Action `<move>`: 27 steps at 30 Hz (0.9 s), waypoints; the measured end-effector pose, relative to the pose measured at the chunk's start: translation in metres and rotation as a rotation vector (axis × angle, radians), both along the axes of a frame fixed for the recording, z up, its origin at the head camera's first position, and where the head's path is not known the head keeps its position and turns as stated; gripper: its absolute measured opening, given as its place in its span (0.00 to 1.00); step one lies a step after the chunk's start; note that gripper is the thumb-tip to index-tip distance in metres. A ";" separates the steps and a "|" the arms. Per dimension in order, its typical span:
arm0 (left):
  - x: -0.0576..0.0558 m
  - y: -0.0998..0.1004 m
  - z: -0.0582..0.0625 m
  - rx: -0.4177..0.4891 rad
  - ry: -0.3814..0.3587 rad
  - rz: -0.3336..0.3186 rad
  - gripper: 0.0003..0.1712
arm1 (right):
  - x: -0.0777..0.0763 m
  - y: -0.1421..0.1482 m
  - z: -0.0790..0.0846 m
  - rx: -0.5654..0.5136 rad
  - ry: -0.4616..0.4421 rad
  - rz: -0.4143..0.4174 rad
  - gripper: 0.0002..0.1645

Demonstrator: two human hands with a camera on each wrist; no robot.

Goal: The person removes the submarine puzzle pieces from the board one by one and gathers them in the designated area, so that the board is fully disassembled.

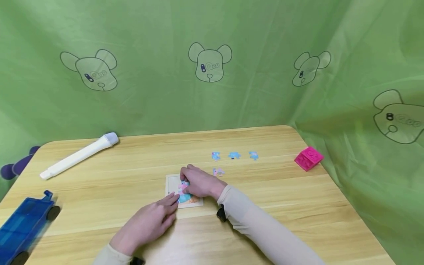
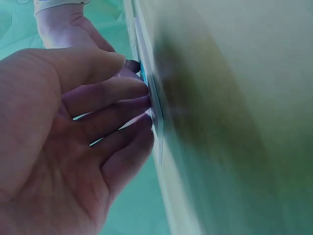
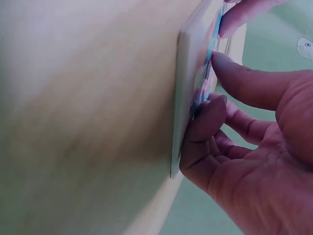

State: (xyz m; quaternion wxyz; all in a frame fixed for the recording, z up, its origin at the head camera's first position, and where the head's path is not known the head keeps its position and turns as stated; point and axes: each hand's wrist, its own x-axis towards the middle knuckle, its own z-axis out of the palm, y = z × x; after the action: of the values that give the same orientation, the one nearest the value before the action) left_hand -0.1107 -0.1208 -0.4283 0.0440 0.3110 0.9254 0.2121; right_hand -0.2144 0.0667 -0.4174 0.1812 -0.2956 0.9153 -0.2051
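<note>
Tabletop play area within a cloth-screened enclosure; whether it stands in a home, a studio or another building cannot be told. Green fabric (image 1: 149, 106) hangs behind and beside the desk (image 1: 281, 191), printed with outlined animal heads (image 1: 210, 65), and hides any room beyond. The desk has a light wood-grain top with rounded far corners. Playthings mark the setting: loose jigsaw pieces (image 1: 234, 155), a pink block (image 1: 308, 158) and a blue toy vehicle (image 1: 24, 226).

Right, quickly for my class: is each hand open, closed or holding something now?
Left hand: open, fingers touching the puzzle.
Right hand: fingers bent, touching the puzzle; whether they pinch anything cannot be told.
</note>
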 end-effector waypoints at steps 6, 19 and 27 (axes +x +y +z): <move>0.000 0.000 0.000 0.026 -0.044 -0.016 0.24 | -0.002 0.001 -0.001 -0.052 -0.027 0.011 0.16; -0.002 0.000 0.002 0.034 -0.072 -0.016 0.23 | 0.000 0.008 0.000 -0.222 -0.072 -0.053 0.07; -0.003 0.000 0.002 0.041 -0.084 -0.005 0.22 | 0.002 0.025 0.005 -0.383 -0.084 -0.148 0.06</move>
State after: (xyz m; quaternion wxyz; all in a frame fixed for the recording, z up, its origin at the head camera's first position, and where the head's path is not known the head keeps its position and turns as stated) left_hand -0.1132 -0.1207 -0.4262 0.0770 0.3050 0.9174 0.2439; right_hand -0.2119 0.0912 -0.4121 0.1441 -0.2477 0.8704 -0.4003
